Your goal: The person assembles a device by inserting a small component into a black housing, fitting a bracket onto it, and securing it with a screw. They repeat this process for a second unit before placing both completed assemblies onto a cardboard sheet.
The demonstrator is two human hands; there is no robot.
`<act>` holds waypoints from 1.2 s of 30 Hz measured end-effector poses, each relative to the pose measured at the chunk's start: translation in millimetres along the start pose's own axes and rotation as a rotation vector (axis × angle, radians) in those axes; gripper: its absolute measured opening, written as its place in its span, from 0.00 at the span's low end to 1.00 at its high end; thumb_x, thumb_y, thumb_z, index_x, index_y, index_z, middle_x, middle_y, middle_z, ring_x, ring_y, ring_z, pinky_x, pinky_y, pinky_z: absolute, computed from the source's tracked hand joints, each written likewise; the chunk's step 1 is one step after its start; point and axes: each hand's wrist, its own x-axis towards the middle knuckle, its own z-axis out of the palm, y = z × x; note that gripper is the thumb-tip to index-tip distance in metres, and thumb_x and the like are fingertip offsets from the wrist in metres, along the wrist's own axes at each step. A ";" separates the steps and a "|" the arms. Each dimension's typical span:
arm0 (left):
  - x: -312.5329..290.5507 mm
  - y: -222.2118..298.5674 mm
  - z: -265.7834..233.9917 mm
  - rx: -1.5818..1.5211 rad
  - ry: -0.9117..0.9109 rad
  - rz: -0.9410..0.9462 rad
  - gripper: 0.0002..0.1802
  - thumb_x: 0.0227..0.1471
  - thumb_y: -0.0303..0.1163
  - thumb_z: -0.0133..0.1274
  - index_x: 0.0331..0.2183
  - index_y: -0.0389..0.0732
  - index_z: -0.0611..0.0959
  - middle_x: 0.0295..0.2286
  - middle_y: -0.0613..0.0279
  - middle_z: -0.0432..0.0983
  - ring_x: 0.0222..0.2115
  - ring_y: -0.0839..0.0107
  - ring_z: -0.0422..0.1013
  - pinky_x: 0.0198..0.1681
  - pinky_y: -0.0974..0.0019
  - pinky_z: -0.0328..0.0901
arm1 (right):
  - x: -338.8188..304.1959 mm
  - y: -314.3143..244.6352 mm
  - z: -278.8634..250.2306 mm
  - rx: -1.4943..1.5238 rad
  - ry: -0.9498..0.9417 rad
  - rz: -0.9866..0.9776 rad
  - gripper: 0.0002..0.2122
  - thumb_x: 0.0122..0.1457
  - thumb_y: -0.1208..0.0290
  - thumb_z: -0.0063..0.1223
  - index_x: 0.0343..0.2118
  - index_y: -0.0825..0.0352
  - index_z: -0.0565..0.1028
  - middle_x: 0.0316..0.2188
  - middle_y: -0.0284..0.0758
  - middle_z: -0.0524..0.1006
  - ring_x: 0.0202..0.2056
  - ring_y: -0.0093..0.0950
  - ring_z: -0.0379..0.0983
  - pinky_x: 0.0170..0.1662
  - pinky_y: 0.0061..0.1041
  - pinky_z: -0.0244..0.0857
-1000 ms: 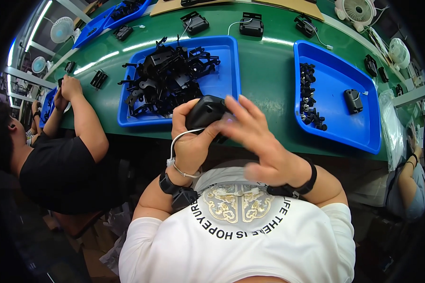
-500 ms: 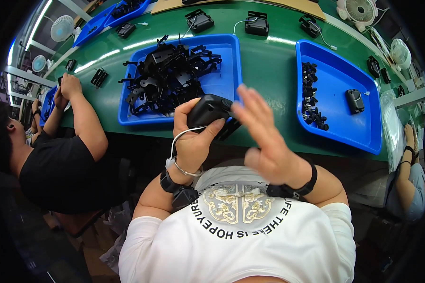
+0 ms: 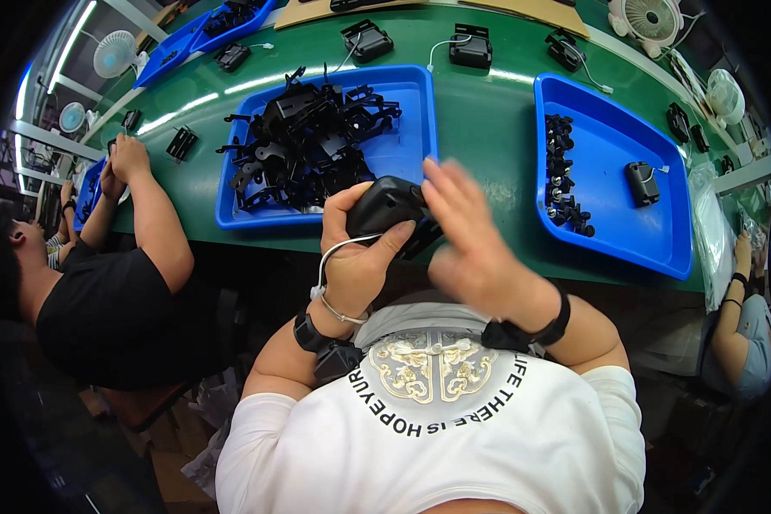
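Observation:
My left hand [image 3: 356,267] is wrapped round a rounded black plastic housing [image 3: 382,208], thumb along its near side. A white cable [image 3: 338,246] comes off the housing and loops down past my left wrist. My right hand [image 3: 481,257] is at the housing's right end, fingers stretched out and a little smeared by motion. Its fingertips lie at or very close to that end; whether they touch I cannot tell. A darker black part shows beneath the housing, between my two hands, mostly hidden.
Behind my left hand, a blue tray [image 3: 431,120] holds heaped black brackets [image 3: 317,141]. Another blue tray [image 3: 612,244] at right holds small black knobs [image 3: 560,171] and a black unit [image 3: 642,183]. More black units [image 3: 470,48] stand along the green table [image 3: 488,103]. A co-worker [image 3: 116,291] sits at left.
My left hand and the housing have shifted slightly right. The right hand has turned a little, its fingers staying stretched beside the housing's end.

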 end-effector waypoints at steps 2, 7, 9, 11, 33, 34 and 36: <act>0.6 2.0 0.8 -0.001 0.006 0.000 0.28 0.40 0.20 0.61 0.44 0.39 0.67 0.36 0.61 0.72 0.36 0.75 0.70 0.40 0.73 0.66 | -5.5 -10.7 4.4 0.137 -0.049 -0.146 0.32 0.57 0.49 0.36 0.57 0.70 0.57 0.60 0.51 0.47 0.62 0.44 0.38 0.61 0.40 0.32; 1.8 3.6 0.7 0.001 -0.019 -0.032 0.28 0.40 0.20 0.61 0.44 0.39 0.67 0.37 0.61 0.71 0.37 0.75 0.70 0.41 0.73 0.66 | -6.0 2.6 15.7 0.135 0.016 -0.140 0.33 0.57 0.47 0.37 0.56 0.71 0.57 0.60 0.51 0.49 0.62 0.43 0.39 0.61 0.38 0.32; -0.8 0.2 -2.9 -0.019 0.003 -0.020 0.28 0.40 0.20 0.60 0.44 0.39 0.67 0.37 0.60 0.71 0.37 0.74 0.70 0.41 0.73 0.66 | 2.4 4.0 4.9 0.154 0.009 -0.201 0.32 0.57 0.49 0.40 0.57 0.71 0.56 0.60 0.50 0.50 0.61 0.42 0.42 0.61 0.37 0.34; -0.9 1.5 -3.2 -0.089 0.001 -0.066 0.28 0.41 0.20 0.60 0.44 0.39 0.66 0.37 0.60 0.71 0.37 0.74 0.70 0.41 0.73 0.66 | 5.8 1.3 -7.5 0.178 0.012 -0.307 0.33 0.56 0.53 0.45 0.58 0.72 0.53 0.59 0.48 0.52 0.60 0.40 0.47 0.60 0.36 0.38; 8.6 45.0 -1.9 0.095 -0.542 -0.399 0.39 0.31 0.23 0.66 0.47 0.38 0.64 0.39 0.59 0.68 0.41 0.73 0.67 0.44 0.69 0.64 | -9.3 -1.6 -25.0 0.524 -0.228 0.312 0.23 0.57 0.73 0.47 0.54 0.71 0.56 0.35 0.37 0.73 0.34 0.23 0.70 0.38 0.21 0.65; 7.7 42.9 -1.4 0.075 -0.575 -0.403 0.39 0.31 0.23 0.66 0.47 0.38 0.64 0.39 0.59 0.68 0.41 0.73 0.67 0.44 0.69 0.64 | -6.5 -5.6 -27.5 0.340 -0.268 0.269 0.22 0.56 0.71 0.49 0.52 0.71 0.58 0.30 0.36 0.75 0.30 0.22 0.72 0.34 0.21 0.65; 8.8 37.7 -6.0 0.184 -0.656 -0.438 0.40 0.29 0.24 0.67 0.46 0.38 0.65 0.38 0.61 0.69 0.39 0.74 0.66 0.42 0.71 0.63 | -6.7 -9.7 -27.1 0.315 -0.267 0.322 0.22 0.55 0.70 0.50 0.51 0.70 0.59 0.28 0.36 0.75 0.28 0.22 0.72 0.32 0.21 0.65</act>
